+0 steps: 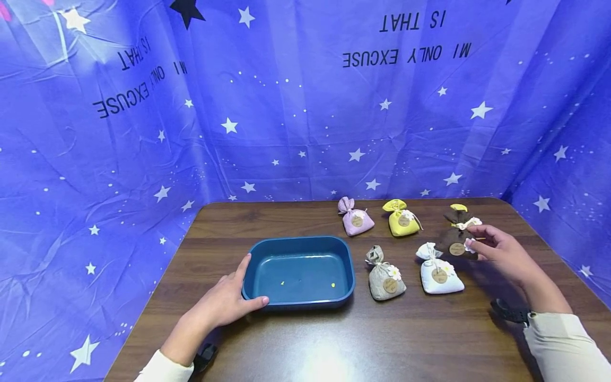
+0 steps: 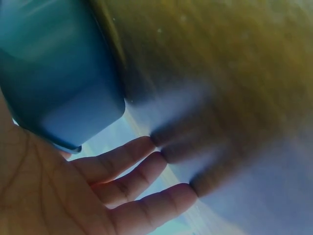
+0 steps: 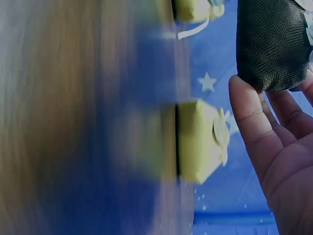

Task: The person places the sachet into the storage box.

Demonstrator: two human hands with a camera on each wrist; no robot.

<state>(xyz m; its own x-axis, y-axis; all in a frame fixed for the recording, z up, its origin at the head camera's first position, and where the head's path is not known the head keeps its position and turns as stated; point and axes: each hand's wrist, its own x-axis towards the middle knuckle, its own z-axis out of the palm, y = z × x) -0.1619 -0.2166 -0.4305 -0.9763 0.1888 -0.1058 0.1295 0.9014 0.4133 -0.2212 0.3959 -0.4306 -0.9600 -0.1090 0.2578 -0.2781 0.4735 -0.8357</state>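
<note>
My right hand (image 1: 506, 254) pinches a dark brown fabric sachet (image 1: 446, 241) by its side, with thumb and fingers at its lower end in the right wrist view. The sachet has a round tan tag and a white flower. It partly hides a yellow sachet (image 1: 459, 207) behind it. Just nearer on the table sits a white sachet (image 1: 441, 278). My left hand (image 1: 221, 300) rests at the left end of a blue rectangular tub (image 1: 298, 304), thumb on the near rim and forefinger along the side. In the left wrist view the other fingers (image 2: 146, 208) stretch out straight beside it.
A grey-beige sachet (image 1: 384, 284) sits right of the tub. Farther back are a pink sachet (image 1: 357, 223) and another yellow sachet (image 1: 402, 225). Two tiny yellow specks lie in the tub. A blue star-patterned curtain (image 1: 305, 132) surrounds the wooden table (image 1: 215, 223).
</note>
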